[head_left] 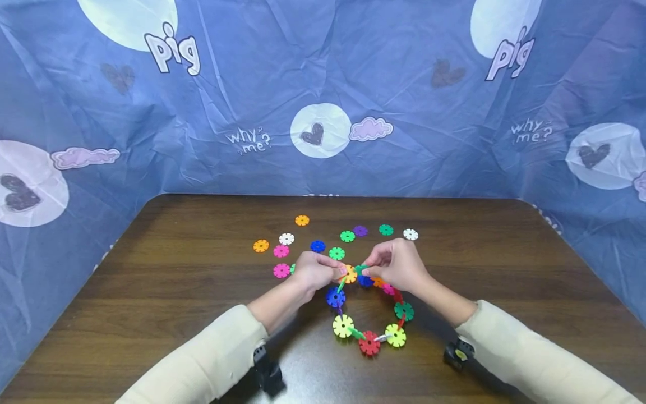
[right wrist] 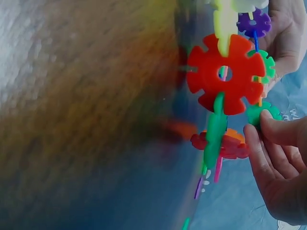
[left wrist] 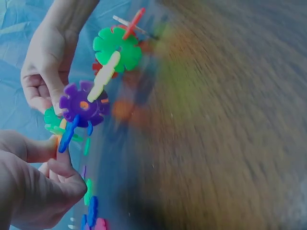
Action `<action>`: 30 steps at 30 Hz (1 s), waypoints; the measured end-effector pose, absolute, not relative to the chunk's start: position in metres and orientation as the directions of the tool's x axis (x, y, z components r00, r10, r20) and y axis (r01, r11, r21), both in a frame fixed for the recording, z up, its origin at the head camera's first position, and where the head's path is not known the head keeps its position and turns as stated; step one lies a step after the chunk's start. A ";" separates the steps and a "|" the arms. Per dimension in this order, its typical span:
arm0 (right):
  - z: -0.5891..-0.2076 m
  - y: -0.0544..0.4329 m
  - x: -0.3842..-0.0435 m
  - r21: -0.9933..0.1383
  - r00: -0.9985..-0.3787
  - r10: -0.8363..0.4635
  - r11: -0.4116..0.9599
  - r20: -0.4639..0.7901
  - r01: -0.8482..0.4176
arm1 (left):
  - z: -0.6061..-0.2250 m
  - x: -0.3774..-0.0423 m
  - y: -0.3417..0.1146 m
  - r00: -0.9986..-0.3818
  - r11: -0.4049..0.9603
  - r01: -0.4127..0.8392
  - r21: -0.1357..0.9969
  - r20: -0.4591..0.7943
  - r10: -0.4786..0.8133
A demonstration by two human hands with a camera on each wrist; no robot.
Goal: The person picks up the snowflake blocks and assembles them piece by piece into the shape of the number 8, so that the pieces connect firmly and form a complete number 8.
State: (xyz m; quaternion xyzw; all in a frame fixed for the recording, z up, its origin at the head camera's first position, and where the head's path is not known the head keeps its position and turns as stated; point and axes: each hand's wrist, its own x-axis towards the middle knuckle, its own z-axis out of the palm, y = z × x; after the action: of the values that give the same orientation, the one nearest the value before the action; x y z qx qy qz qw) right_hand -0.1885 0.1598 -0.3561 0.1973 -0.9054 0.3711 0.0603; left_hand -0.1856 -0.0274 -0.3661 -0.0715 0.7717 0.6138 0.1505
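A loop of interlocking notched plastic discs hangs between both hands, with its red disc at the near side. My left hand pinches an orange disc between thumb and fingers. With thumb and fingertips, my right hand pinches a green disc, its edge right at the orange one. Below the left hand, the chain runs through a blue disc and a yellow disc. A purple disc shows near the fingers in the left wrist view. On the right side is a darker green disc.
Several loose discs lie on the wooden table beyond the hands, among them an orange disc, a pink disc and a white disc. A blue printed cloth hangs behind the table.
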 end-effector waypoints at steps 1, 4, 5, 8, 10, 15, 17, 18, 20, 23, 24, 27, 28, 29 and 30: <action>-0.356 0.159 -0.189 -0.649 -0.914 -0.317 0.645 0.254 -0.404 | -0.367 -0.186 -0.028 -0.942 0.226 -0.302 0.926 -0.326 0.076; -0.353 0.159 -0.193 -0.653 -0.912 -0.351 0.643 0.212 -0.400 | -0.369 -0.187 -0.030 -0.937 0.208 -0.317 0.925 -0.340 0.083; -0.352 0.160 -0.195 -0.657 -0.908 -0.377 0.640 0.184 -0.398 | -0.369 -0.187 -0.030 -0.934 0.201 -0.324 0.925 -0.346 0.089; -0.348 0.167 -0.203 -0.712 -0.891 -0.449 0.602 0.071 -0.361 | -0.370 -0.189 -0.031 -0.926 0.197 -0.337 0.921 -0.362 0.110; -0.346 0.174 -0.209 -0.769 -0.878 -0.478 0.569 -0.019 -0.293 | -0.370 -0.189 -0.031 -0.923 0.207 -0.337 0.918 -0.365 0.118; -0.348 0.186 -0.219 -0.842 -0.857 -0.478 0.528 -0.193 -0.105 | -0.369 -0.189 -0.033 -0.916 0.225 -0.357 0.907 -0.386 0.105; -0.352 0.187 -0.220 -0.844 -0.844 -0.497 0.526 -0.203 -0.107 | -0.369 -0.189 -0.033 -0.914 0.223 -0.364 0.905 -0.393 0.104; -0.354 0.187 -0.220 -0.844 -0.839 -0.509 0.522 -0.192 -0.124 | -0.370 -0.189 -0.033 -0.913 0.222 -0.365 0.904 -0.394 0.106; -0.357 0.185 -0.219 -0.840 -0.836 -0.529 0.512 -0.143 -0.180 | -0.370 -0.189 -0.033 -0.914 0.219 -0.361 0.907 -0.391 0.111; -0.360 0.182 -0.218 -0.813 -0.843 -0.536 0.511 -0.046 -0.281 | -0.370 -0.190 -0.033 -0.917 0.209 -0.354 0.911 -0.383 0.115; -0.361 0.180 -0.218 -0.801 -0.848 -0.529 0.517 -0.022 -0.302 | -0.370 -0.190 -0.033 -0.916 0.205 -0.356 0.912 -0.383 0.116; -0.360 0.177 -0.217 -0.777 -0.859 -0.512 0.531 0.024 -0.338 | -0.370 -0.190 -0.033 -0.915 0.198 -0.359 0.912 -0.386 0.117; -0.360 0.176 -0.216 -0.773 -0.860 -0.509 0.532 0.035 -0.346 | -0.370 -0.190 -0.033 -0.914 0.198 -0.361 0.911 -0.387 0.117; -0.359 0.175 -0.216 -0.772 -0.863 -0.503 0.532 0.041 -0.347 | -0.370 -0.190 -0.033 -0.914 0.198 -0.363 0.911 -0.389 0.117; -0.359 0.174 -0.215 -0.768 -0.864 -0.501 0.534 0.048 -0.352 | -0.370 -0.189 -0.033 -0.914 0.199 -0.362 0.911 -0.389 0.118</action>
State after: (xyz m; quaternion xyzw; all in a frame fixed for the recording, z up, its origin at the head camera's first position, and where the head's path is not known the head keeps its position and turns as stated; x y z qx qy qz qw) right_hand -0.2153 0.1743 -0.3589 0.2447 -0.8713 0.4159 -0.0894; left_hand -0.1891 -0.0332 -0.3701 -0.0815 0.7503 0.6277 0.1910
